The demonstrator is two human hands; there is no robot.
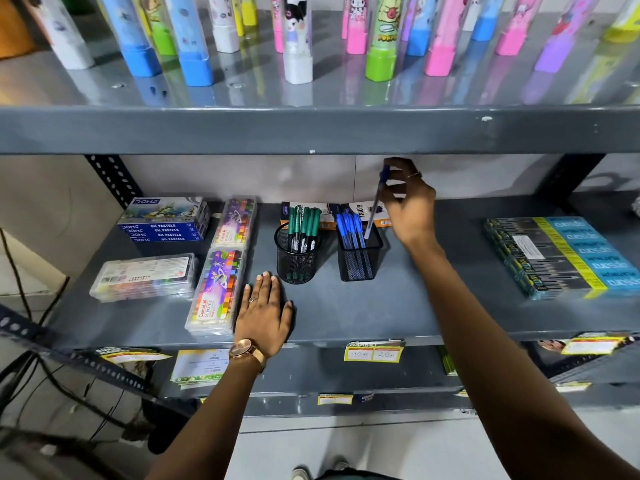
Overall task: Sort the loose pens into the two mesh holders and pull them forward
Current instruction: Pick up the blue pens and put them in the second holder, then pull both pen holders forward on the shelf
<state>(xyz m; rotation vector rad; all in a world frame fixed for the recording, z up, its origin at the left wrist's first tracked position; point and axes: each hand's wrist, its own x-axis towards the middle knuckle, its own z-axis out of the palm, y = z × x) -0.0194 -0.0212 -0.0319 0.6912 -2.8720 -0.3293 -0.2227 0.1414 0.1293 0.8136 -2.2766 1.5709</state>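
On the shelf's front edge, at six o'clock: our left hand (265,311) lies flat and spread wide on the grey metal shelf (381,306), palm down, holding nothing, just beside a clear case of oil pastels (216,292).
Round holder, at twelve o'clock from that hand: we see the round black mesh holder (297,259) standing upright with the green-capped pens (304,230) in it.
Square holder, at three o'clock from the round one: the square black mesh holder (358,258) stands near it, not touching, with the blue-capped pens (349,228) inside.
Pen in hand, at one o'clock: our right hand (408,206) pinches a clear-barrelled blue pen (375,202) near its cap; the tip points down at the square holder's mouth, and we cannot tell whether it is already past the rim.
Further back, at twelve o'clock: a flat printed pen packet (367,209) lies behind both holders.
Done, as we judge it: most of the sorting, green to round and blue to square; we see no loose pens lying on the shelf.
Left, as we judge it: letting this blue pen drop in, then drawing both holders toward the front edge, since they stand mid-shelf.
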